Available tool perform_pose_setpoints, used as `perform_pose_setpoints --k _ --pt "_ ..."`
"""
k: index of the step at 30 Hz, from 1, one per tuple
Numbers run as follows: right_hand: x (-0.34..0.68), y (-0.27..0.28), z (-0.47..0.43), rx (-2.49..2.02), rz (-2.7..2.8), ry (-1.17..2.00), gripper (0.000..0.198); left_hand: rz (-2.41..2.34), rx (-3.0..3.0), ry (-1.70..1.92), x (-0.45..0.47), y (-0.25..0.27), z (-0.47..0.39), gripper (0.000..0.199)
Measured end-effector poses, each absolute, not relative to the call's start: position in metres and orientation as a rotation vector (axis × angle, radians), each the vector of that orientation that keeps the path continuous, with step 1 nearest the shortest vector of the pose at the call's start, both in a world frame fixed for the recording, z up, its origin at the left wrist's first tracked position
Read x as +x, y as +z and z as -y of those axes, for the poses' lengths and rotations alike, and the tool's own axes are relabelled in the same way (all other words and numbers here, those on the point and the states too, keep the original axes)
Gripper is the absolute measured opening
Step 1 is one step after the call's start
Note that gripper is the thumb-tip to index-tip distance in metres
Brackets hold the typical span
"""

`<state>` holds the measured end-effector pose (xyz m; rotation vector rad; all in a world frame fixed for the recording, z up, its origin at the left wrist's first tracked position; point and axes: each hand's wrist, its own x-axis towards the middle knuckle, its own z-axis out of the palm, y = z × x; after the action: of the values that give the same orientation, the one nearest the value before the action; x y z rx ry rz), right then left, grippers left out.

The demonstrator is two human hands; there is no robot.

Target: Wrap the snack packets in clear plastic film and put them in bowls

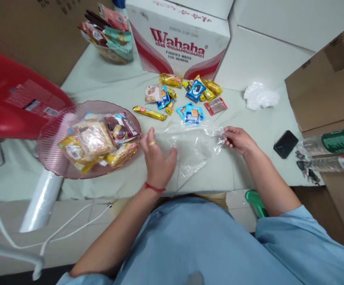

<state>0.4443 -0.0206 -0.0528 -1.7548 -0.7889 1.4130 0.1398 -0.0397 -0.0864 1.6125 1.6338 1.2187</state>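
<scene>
Between my hands a clear plastic bag [192, 152] lies spread over the table cloth. My right hand [237, 138] pinches its upper right corner. My left hand [158, 158], with a ring and a red wrist string, has its fingers apart at the bag's left side and holds nothing. Just left of it is a pink ribbed glass plate [48, 154], heaped with wrapped snacks [94, 138]. Beyond the bag lie blue cracker packets [192, 114], a long yellow snack packet [149, 113], a red-edged packet [215, 106] and several other small packets.
A Wahaha water carton [183, 43] stands at the back, beside a bowl of snacks [112, 51]. A crumpled white plastic bag [261, 95], a black phone [286, 144], keys [307, 170] and bottles [338, 142] are on the right. At left are a red container [14, 95] and a plastic roll [42, 198].
</scene>
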Motion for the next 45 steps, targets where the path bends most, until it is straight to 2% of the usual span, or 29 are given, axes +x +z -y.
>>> perform_pose_setpoints --k 2,4,9,12,18,21,24,29,31,33,35,37,40,42,45 --pt "0.441 -0.061 0.026 -1.757 0.766 1.412 0.029 -1.521 2.003 1.277 0.153 -0.083 0.055 0.065" --pt "0.440 -0.064 0.031 -1.753 0.780 1.433 0.028 -1.380 2.294 1.119 0.162 -0.084 0.065 0.053" --pt "0.457 -0.063 0.035 -1.722 0.787 1.428 0.040 -1.371 2.479 0.364 0.150 -0.109 0.069 0.058" --pt "0.471 -0.064 0.033 -1.746 0.817 1.396 0.045 -1.307 2.515 0.187 0.125 -0.116 0.074 0.056" --pt "0.483 -0.074 0.021 -1.871 1.013 1.343 0.040 -1.370 2.533 0.208 0.099 -0.075 0.088 0.053" --pt "0.484 -0.076 0.013 -1.889 1.127 1.340 0.035 -1.563 2.588 0.243 0.113 -0.042 0.088 0.044" --pt "0.484 -0.077 0.006 -1.901 1.277 1.295 0.037 -1.563 2.665 0.252 0.135 -0.027 0.079 0.041" --pt "0.493 -0.078 -0.002 -2.010 1.473 1.160 0.046 -1.262 2.671 0.309 0.159 -0.071 0.042 0.051" --pt "0.497 -0.075 0.003 -2.192 1.468 0.900 0.042 -1.312 2.591 0.218 0.161 -0.096 0.031 0.054" --pt "0.495 -0.069 0.015 -2.310 1.457 0.498 0.036 -1.408 2.521 0.156 0.161 -0.113 0.027 0.057" --pt "0.484 -0.064 0.032 -2.212 1.546 0.226 0.035 -1.466 2.483 0.138 0.163 -0.120 0.032 0.059" --pt "0.466 -0.063 0.048 -1.920 1.834 0.250 0.038 -1.485 2.471 0.142 0.165 -0.119 0.040 0.060" --pt "0.446 -0.077 0.058 -1.498 2.314 0.508 0.040 -1.507 2.454 0.155 0.166 -0.116 0.049 0.062" --pt "0.450 -0.090 0.053 -1.567 2.362 0.506 0.047 -1.533 2.437 0.176 0.163 -0.116 0.051 0.066" --pt "0.478 -0.098 0.037 -1.897 2.060 0.277 0.052 -1.527 2.433 0.200 0.152 -0.119 0.051 0.070"
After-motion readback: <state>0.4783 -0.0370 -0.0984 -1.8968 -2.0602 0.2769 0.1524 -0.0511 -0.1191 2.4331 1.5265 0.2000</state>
